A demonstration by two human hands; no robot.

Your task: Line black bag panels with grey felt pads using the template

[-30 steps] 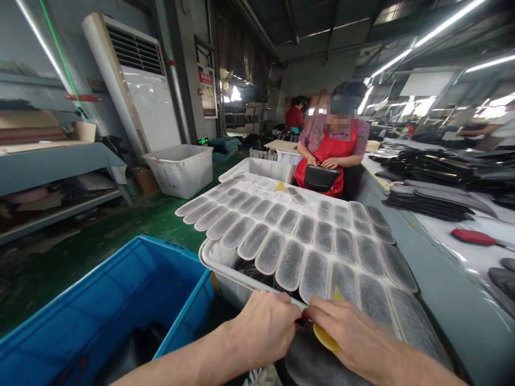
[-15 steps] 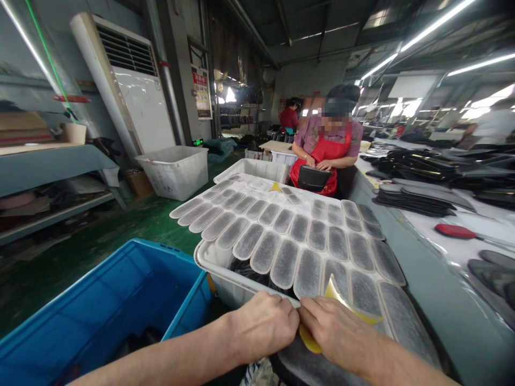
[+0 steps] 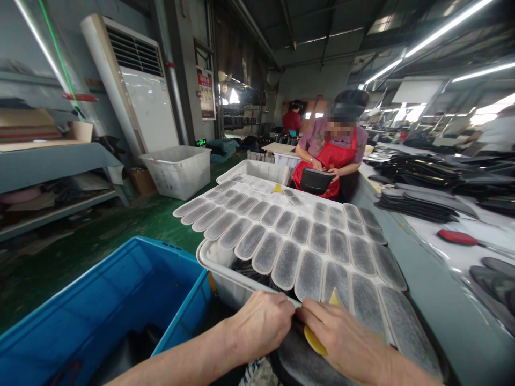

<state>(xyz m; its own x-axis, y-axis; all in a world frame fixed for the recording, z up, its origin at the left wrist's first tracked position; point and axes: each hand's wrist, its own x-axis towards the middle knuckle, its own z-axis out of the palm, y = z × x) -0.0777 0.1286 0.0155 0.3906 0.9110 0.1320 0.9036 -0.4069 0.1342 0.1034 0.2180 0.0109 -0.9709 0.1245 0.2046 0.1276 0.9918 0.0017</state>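
Note:
My left hand (image 3: 261, 324) and my right hand (image 3: 341, 338) meet at the near edge of a white crate (image 3: 225, 279), fingers pinched together. The right fingers grip a thin yellow backing strip (image 3: 316, 340) whose tip (image 3: 333, 297) curls up. The left fingers press on a dark grey felt piece (image 3: 306, 364) lying under both hands. What the left fingertips pinch is hidden. Rows of grey oval pads (image 3: 289, 236) in clear film lie spread over the crate just beyond my hands.
A blue bin (image 3: 100, 305) stands to my left on the green floor. A person in a red apron (image 3: 332, 161) works opposite. The grey bench (image 3: 426, 279) on the right carries black soles (image 3: 418, 203) and a red-handled tool (image 3: 456, 237). A white tub (image 3: 179, 169) stands by the air conditioner.
The yellow strip, lifted higher and longer half a second ago, now shows shorter and lower under my right fingers. Both hands stay pressed together at the crate's edge.

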